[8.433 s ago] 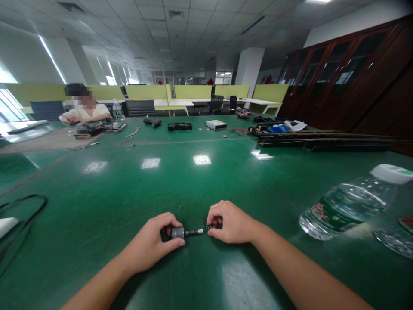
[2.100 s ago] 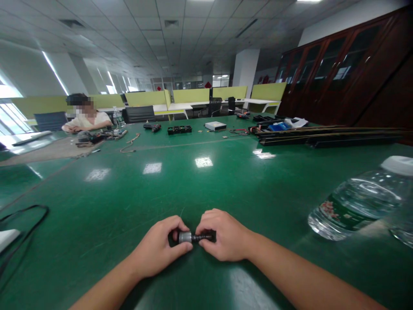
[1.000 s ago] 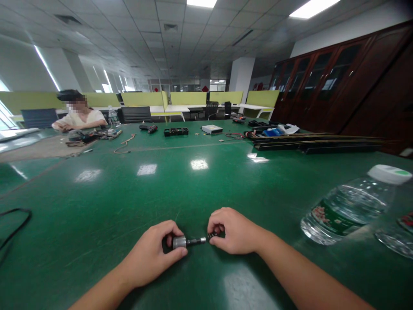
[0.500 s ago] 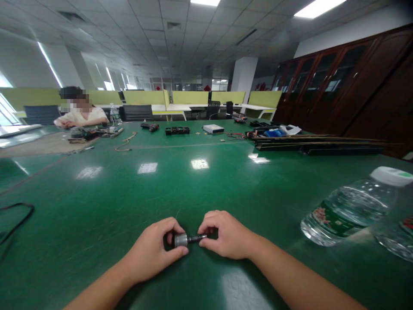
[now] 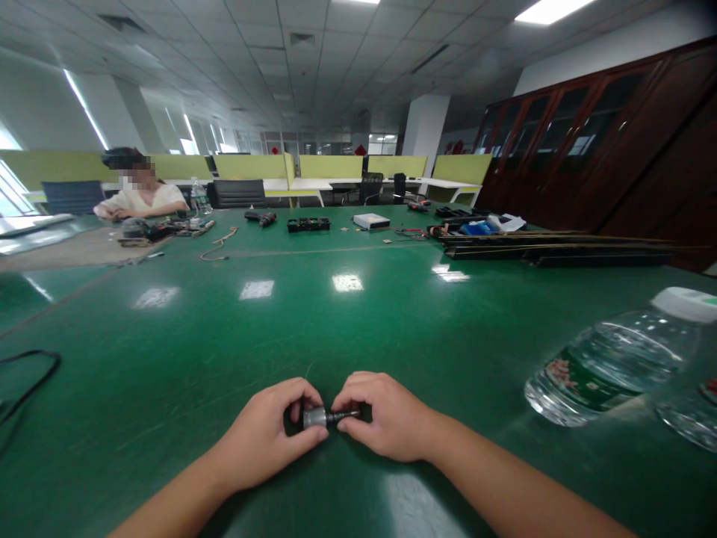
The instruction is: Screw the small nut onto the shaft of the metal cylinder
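Note:
Low in the middle of the head view, a small grey metal cylinder with a dark, stepped shaft (image 5: 314, 416) lies level between my hands, close above or on the green table. My left hand (image 5: 274, 422) grips the cylinder end between thumb and fingers. From the other side, my right hand (image 5: 386, 415) pinches the shaft near the cylinder, and the shaft's thin tip shows inside the curl of its fingers. The far end of the cylinder is partly hidden by my left fingers. Its exact kind I cannot make out.
A large water bottle (image 5: 610, 366) stands at the right, with part of another beside it. A black cable (image 5: 39, 366) lies at the left edge. Across the green table (image 5: 314, 306) lie a power drill (image 5: 261, 217), a black part (image 5: 308, 224), a white box (image 5: 370, 221) and long dark rails (image 5: 504, 246). A person (image 5: 143, 196) sits far left.
My right hand has slid left along the shaft, from its tip to close beside the cylinder. My left hand keeps its grip in the same place.

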Demonstrator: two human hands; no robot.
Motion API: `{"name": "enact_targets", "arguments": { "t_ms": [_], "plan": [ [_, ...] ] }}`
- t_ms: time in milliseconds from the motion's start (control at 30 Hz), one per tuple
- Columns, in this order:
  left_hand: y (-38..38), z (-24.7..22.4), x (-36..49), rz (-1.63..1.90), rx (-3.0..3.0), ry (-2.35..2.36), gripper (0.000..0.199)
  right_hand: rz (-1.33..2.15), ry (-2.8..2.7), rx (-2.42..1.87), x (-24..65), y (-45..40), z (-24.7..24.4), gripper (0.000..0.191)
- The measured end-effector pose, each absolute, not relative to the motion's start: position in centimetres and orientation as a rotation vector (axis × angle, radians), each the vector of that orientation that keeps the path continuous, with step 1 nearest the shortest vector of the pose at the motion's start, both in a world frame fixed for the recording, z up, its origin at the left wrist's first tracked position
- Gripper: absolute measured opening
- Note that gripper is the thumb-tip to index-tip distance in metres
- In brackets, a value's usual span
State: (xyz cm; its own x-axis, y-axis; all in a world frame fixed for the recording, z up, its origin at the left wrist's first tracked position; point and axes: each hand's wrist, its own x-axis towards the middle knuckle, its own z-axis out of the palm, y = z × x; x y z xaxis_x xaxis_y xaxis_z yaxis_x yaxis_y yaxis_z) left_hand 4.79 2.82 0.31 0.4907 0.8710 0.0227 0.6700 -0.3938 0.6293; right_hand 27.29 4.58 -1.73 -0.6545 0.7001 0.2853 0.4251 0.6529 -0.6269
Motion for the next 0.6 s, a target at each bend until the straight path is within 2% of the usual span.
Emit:
{"name": "enact_targets", "arguments": {
  "t_ms": [600],
  "plan": [
    [2.82,0.37,4.81,0.45,2.18,1.28,0.015,0.583,-2.416,-0.786,26.95,4.55,-2.05,0.013]
  ]
}}
